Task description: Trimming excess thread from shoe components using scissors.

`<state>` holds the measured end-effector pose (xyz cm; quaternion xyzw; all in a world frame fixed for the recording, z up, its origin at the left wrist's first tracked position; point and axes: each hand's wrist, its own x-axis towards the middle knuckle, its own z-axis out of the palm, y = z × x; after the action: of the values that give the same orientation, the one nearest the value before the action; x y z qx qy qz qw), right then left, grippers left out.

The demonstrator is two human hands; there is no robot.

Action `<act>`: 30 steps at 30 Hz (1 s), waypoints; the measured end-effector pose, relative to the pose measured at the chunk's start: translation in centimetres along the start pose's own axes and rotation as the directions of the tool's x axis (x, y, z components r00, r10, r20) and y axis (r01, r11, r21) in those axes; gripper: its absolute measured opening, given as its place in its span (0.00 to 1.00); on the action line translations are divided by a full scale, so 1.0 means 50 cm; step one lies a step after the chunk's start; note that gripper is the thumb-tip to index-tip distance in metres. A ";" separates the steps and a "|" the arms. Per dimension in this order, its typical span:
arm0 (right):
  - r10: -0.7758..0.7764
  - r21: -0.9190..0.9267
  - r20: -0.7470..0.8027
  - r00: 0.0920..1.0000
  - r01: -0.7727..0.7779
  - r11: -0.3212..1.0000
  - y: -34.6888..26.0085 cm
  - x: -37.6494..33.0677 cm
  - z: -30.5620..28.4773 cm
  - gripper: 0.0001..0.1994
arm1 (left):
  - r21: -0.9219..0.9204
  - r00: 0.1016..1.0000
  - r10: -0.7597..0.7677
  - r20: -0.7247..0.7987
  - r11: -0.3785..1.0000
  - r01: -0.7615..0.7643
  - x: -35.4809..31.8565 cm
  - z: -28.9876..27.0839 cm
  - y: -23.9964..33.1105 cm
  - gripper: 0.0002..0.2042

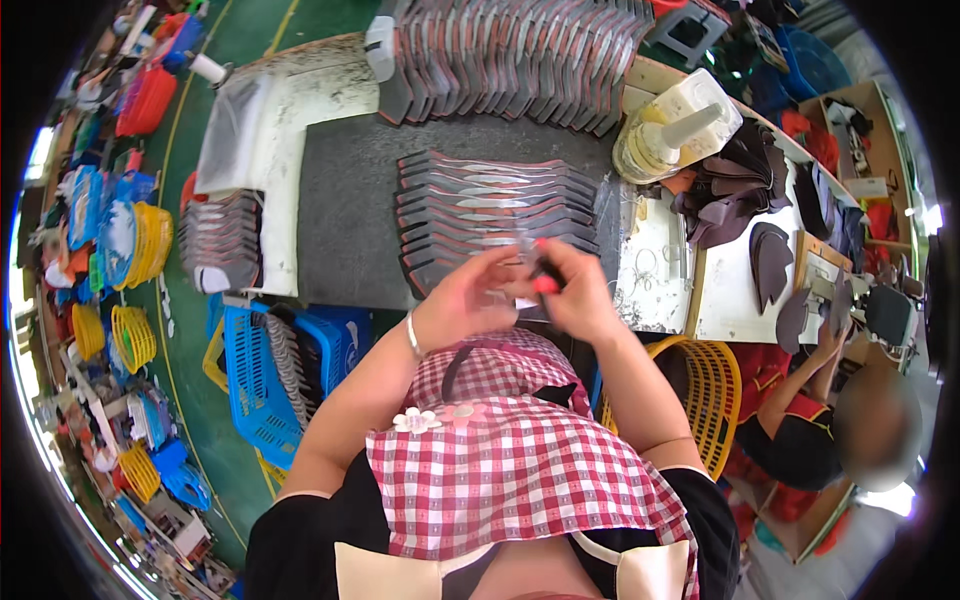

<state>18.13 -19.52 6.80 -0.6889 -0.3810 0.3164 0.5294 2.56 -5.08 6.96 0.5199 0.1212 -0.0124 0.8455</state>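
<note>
Over the near edge of a dark work board (345,200), my two hands are close together. My right hand (582,295) is closed around a small tool with a red and black handle (546,278), its working end blurred. Beside its tip is my left hand (475,295), fingers bent and smeared by motion; whether it pinches anything is unclear. Just beyond them lies a row of overlapping dark grey cut pieces (490,190) with red edges, probably shoe parts. My hands cover part of its nearest end.
More overlapping pieces (510,60) line the far edge; a smaller stack (222,240) sits left. A cloudy jar (645,150) stands right, near dark brown pieces (735,185). Blue (262,385) and yellow (715,400) baskets flank me. Another person (800,425) works at right.
</note>
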 end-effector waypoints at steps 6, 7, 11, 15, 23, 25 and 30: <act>0.305 -0.257 -0.197 0.932 -0.349 0.901 0.113 0.127 -0.092 0.15 | 0.297 0.922 -0.210 -0.326 0.903 0.310 0.079 -0.226 -0.011 0.09; 0.324 -0.313 -0.189 0.927 -0.370 0.875 0.129 0.144 -0.091 0.16 | 0.286 0.919 -0.229 -0.322 0.901 0.325 0.083 -0.252 -0.019 0.09; 0.289 -0.457 -0.132 0.948 -0.317 0.831 0.186 0.184 -0.081 0.17 | 0.444 0.868 -0.215 -0.447 0.789 0.424 0.097 -0.301 -0.046 0.09; 0.184 -0.570 -0.016 0.983 -0.160 0.806 0.208 0.213 -0.075 0.17 | 0.561 0.842 -0.199 -0.501 0.667 0.491 0.105 -0.308 -0.063 0.10; 0.245 -0.724 0.048 0.968 -0.136 0.677 0.207 0.245 -0.073 0.16 | 0.692 0.831 -0.174 -0.528 0.479 0.540 0.136 -0.353 -0.013 0.14; 0.224 -0.741 0.025 0.974 -0.133 0.659 0.211 0.245 -0.083 0.17 | 0.695 0.821 -0.183 -0.540 0.452 0.558 0.149 -0.366 -0.009 0.14; 0.140 -0.738 0.030 0.990 -0.073 0.671 0.173 0.239 -0.073 0.19 | 0.752 0.790 -0.226 -0.570 0.246 0.612 0.178 -0.378 -0.007 0.16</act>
<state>28.93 -12.30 -1.12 -0.8503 -0.4570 0.1959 0.1724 7.50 12.34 -3.42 0.8347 0.3762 -0.2150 0.3399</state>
